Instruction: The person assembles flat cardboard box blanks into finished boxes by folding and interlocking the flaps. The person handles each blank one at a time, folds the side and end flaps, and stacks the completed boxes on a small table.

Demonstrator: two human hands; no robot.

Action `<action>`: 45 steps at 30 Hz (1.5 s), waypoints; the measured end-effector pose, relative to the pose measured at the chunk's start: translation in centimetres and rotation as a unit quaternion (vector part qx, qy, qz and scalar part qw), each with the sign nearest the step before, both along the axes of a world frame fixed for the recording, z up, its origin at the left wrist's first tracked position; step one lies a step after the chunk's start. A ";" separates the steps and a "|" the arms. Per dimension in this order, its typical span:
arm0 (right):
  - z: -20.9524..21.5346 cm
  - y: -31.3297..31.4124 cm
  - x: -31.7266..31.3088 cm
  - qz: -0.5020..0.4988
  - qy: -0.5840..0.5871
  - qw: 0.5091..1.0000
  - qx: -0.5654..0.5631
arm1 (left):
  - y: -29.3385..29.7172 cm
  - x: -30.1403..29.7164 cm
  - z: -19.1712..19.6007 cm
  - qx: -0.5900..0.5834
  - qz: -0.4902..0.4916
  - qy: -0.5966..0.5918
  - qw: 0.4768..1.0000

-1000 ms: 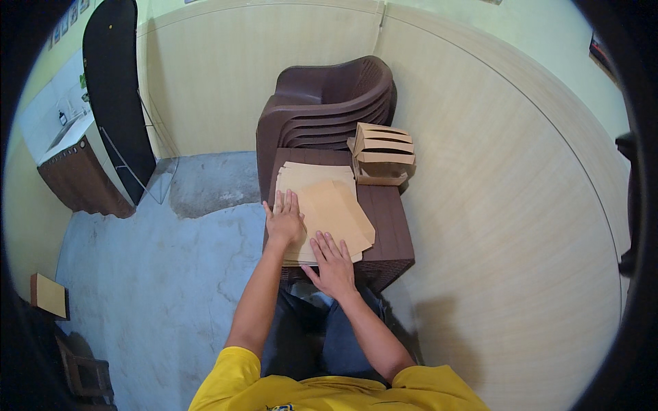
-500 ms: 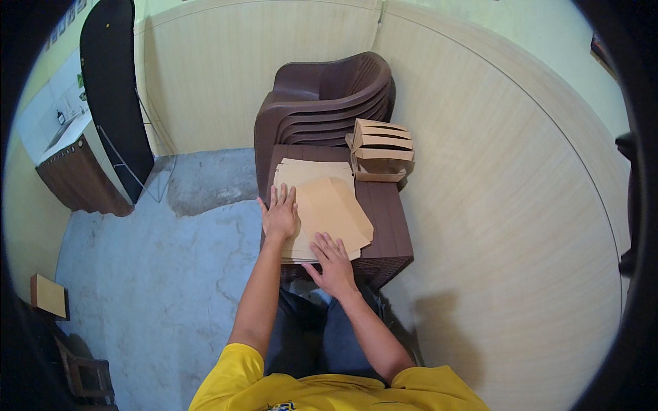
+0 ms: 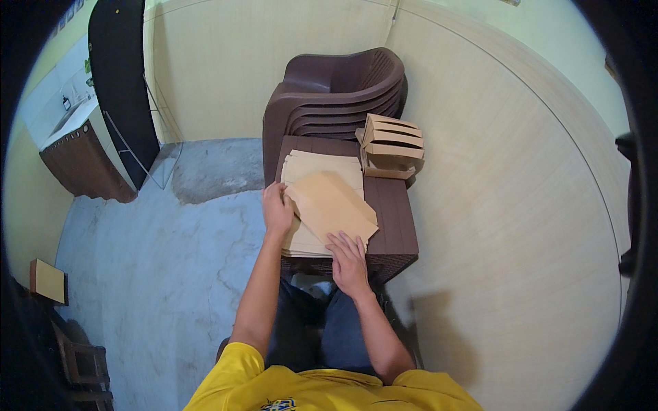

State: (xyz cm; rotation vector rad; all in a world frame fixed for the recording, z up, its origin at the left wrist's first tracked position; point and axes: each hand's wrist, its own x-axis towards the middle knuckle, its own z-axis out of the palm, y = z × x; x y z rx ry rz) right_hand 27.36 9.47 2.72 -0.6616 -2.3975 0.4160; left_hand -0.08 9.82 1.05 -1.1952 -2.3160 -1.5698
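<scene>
A flat tan cardboard sheet (image 3: 331, 198) with angled edges lies askew on a stack of paler flat cardboard sheets (image 3: 301, 163). The stack rests on a dark brown slatted table (image 3: 394, 212). My left hand (image 3: 277, 211) has its fingers curled at the left edge of the top sheet, which looks slightly raised there. On the sheet's near right part, my right hand (image 3: 350, 264) lies with fingers stretched out and spread, its wrist toward me.
Folded cardboard boxes (image 3: 393, 140) are piled at the table's far right. Stacked brown plastic chairs (image 3: 336, 89) stand behind the table. A pale panelled wall (image 3: 521, 205) runs along the right, and blue-grey floor (image 3: 164, 274) spreads out on the left.
My left hand has gone from lying flat on the sheets to curling at the top sheet's left edge, which has lifted a little. My right hand stays on the near part.
</scene>
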 end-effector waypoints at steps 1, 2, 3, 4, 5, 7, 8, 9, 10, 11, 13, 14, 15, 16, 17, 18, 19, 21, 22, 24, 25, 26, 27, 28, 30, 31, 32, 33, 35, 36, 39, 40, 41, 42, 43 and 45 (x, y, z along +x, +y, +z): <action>0.2 0.1 0.2 -0.005 -0.001 1.000 -0.001 | -0.3 0.1 0.2 0.012 0.009 -0.028 0.999; 0.2 0.0 0.6 -0.020 0.003 1.000 0.004 | -0.8 0.3 0.3 0.040 -0.005 -0.010 0.999; 0.4 0.0 1.0 -0.036 0.008 0.999 0.011 | -1.6 0.6 0.5 0.046 -0.018 -0.011 0.999; 0.4 0.2 1.3 -0.055 0.011 0.998 0.012 | -2.3 0.8 0.7 0.048 -0.028 -0.011 0.998; 0.5 0.2 1.7 -0.052 0.025 0.998 -0.002 | -3.2 1.3 0.8 0.058 -0.052 -0.031 0.996; 0.6 0.7 2.1 -0.054 0.052 0.996 -0.039 | -4.4 1.9 1.3 0.086 -0.097 -0.055 0.990; 0.6 0.9 2.3 -0.044 0.057 0.996 -0.051 | -4.8 1.9 1.5 0.071 -0.099 -0.045 0.991; 0.7 1.5 2.4 -0.035 0.061 0.995 -0.065 | -4.8 1.7 1.9 0.068 -0.102 -0.023 0.992; 0.7 2.1 2.5 -0.029 0.066 0.994 -0.085 | -5.0 1.6 2.3 0.051 -0.102 -0.011 0.993; 0.7 2.5 2.7 -0.021 0.065 0.994 -0.089 | -5.4 1.7 2.5 0.060 -0.106 -0.011 0.992; 0.7 3.5 2.9 -0.018 0.065 0.991 -0.115 | -6.5 2.2 2.8 0.046 -0.112 -0.032 0.992; 0.7 4.0 3.0 -0.012 0.060 0.993 -0.106 | -6.9 2.5 2.9 0.013 -0.102 0.013 0.995; 0.7 4.7 3.0 -0.011 0.053 0.994 -0.099 | -7.3 2.9 3.0 -0.022 -0.092 0.053 0.994; 0.6 5.3 3.0 -0.014 0.041 0.994 -0.100 | -7.7 3.4 2.9 -0.057 -0.081 0.091 0.991; 0.7 6.1 3.0 -0.018 0.025 0.996 -0.079 | -8.0 4.0 2.7 -0.041 -0.085 0.126 0.988; 0.6 6.8 2.9 -0.027 0.039 0.996 -0.075 | -8.0 4.7 2.5 -0.056 -0.092 0.085 0.991; 0.6 7.4 2.8 -0.042 0.046 0.995 -0.080 | -7.8 5.2 2.2 -0.054 -0.096 0.054 0.992; 0.6 8.5 2.3 -0.085 0.068 0.987 -0.116 | -7.8 5.7 1.6 -0.043 -0.095 0.020 0.994; 0.4 8.8 2.0 -0.090 0.093 0.985 -0.110 | -7.8 5.8 1.2 -0.035 -0.091 0.014 0.995; 0.1 9.0 2.1 -0.145 0.107 0.972 -0.148 | -7.9 6.1 0.4 -0.014 -0.089 0.006 0.996; -0.1 9.0 2.3 -0.127 0.097 0.975 -0.157 | -8.0 6.3 0.0 0.001 -0.088 0.006 0.996; -0.4 9.1 2.4 -0.118 0.078 0.974 -0.179 | -7.9 6.5 -0.4 0.017 -0.086 0.006 0.996; -0.7 9.2 2.6 -0.111 0.067 0.972 -0.195 | -7.9 6.6 -0.8 0.040 -0.078 0.036 0.996; -1.1 9.4 2.8 -0.114 0.076 0.972 -0.191 | -8.0 6.8 -1.2 0.062 -0.070 0.065 0.994; -2.0 10.1 2.7 -0.135 0.103 0.967 -0.191 | -8.0 7.7 -2.0 0.111 -0.045 0.060 0.991; -2.4 10.4 2.8 -0.073 0.161 0.970 -0.169 | -7.8 8.4 -2.4 0.137 -0.029 0.026 0.990; -2.7 10.8 2.9 -0.023 0.210 0.964 -0.163 | -7.8 8.6 -2.6 0.175 -0.037 -0.013 0.984; -2.9 11.2 3.0 0.024 0.256 0.952 -0.167 | -7.8 8.8 -2.7 0.158 -0.038 0.004 0.987; -3.1 11.7 3.6 -0.042 0.211 0.969 -0.120 | -8.8 8.6 -2.8 0.160 -0.082 0.060 0.982; -3.2 11.6 3.9 -0.058 0.244 0.953 -0.169 | -9.3 8.3 -2.7 0.117 -0.102 0.038 0.987; -3.0 11.3 3.9 -0.010 0.250 0.946 -0.206 | -10.0 7.1 -2.1 0.070 -0.155 0.052 0.984; -2.9 11.3 3.7 0.008 0.250 0.938 -0.240 | -10.3 6.9 -1.9 0.068 -0.168 0.043 0.982; -2.8 11.1 3.8 0.004 0.232 0.953 -0.196 | -10.4 6.7 -1.7 0.067 -0.180 0.033 0.981; -2.6 11.1 3.7 0.012 0.231 0.958 -0.170 | -10.5 6.5 -1.5 0.064 -0.187 0.035 0.980; -2.5 10.9 3.6 0.011 0.229 0.961 -0.155 | -10.5 6.4 -1.4 0.060 -0.195 0.037 0.978; -2.2 10.7 3.6 0.002 0.231 0.962 -0.148 | -10.8 6.0 -1.2 0.045 -0.209 0.042 0.976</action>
